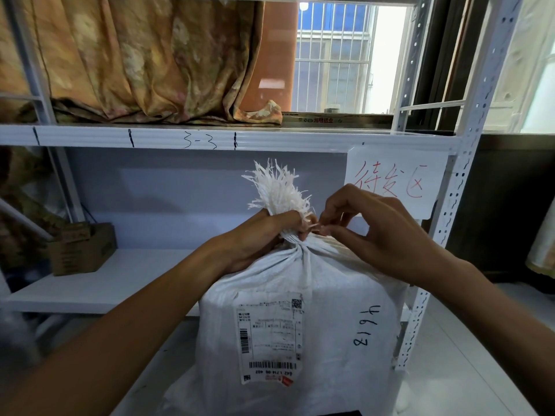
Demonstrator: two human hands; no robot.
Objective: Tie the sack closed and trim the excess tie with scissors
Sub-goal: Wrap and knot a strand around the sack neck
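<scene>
The frayed top (276, 190) of the sack (300, 325) rises close under the upper shelf (180, 138), leaving little room overhead. On the right a paper sign (396, 181) and the rack post (453, 205) stand near the sack's neck. On the left the lower shelf (120, 274) lies open as far as a cardboard box (81, 250), well apart from the sack.

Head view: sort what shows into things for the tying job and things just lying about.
Job: sack, its neck gripped by the left hand and pinched by the right hand.
Lying about: cardboard box, paper sign, curtain, shelf.
</scene>
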